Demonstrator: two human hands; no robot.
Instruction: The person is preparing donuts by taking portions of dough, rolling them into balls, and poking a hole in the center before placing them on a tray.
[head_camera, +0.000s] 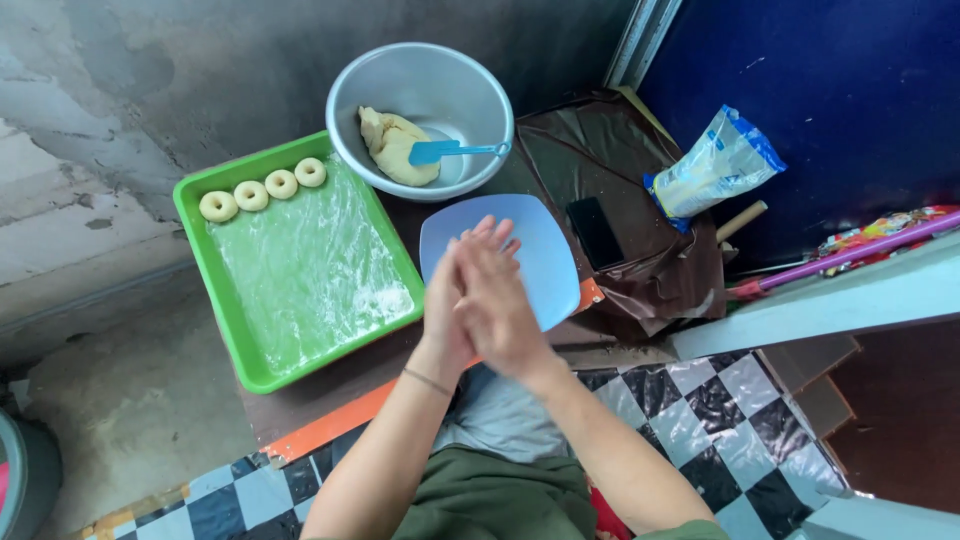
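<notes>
Above the light blue plate (545, 262), the left hand (447, 300) and the right hand (497, 295) are pressed flat together, palm on palm. It looks like they are rolling a bit of dough, but it is hidden between them. Behind the plate sits the metal bowl (420, 80) with the dough lump (392, 145) and a blue spatula (450, 151). Left of the plate, the green tray (215, 285) holds four dough rings (264, 187). A rolled piece would need a gentle poke for its hole.
</notes>
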